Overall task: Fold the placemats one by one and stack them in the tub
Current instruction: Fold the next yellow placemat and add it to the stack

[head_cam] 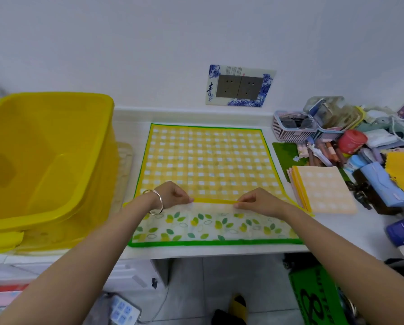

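A yellow checked placemat (205, 160) lies spread on the white counter, on top of a leaf-patterned placemat with a green border (210, 227). My left hand (172, 194) and my right hand (254, 201) each pinch the checked mat's yellow near edge, a little apart from each other. The big yellow tub (44, 160) stands at the left and looks empty. A stack of folded checked placemats (322, 188) lies to the right of the spread mats.
The counter's right end is crowded with a pink basket (292, 130), a red jar (352, 141), tubes, a blue pouch (381, 181) and cables. A double socket (238, 86) sits on the wall behind. The counter's front edge (219, 252) runs just below the mats.
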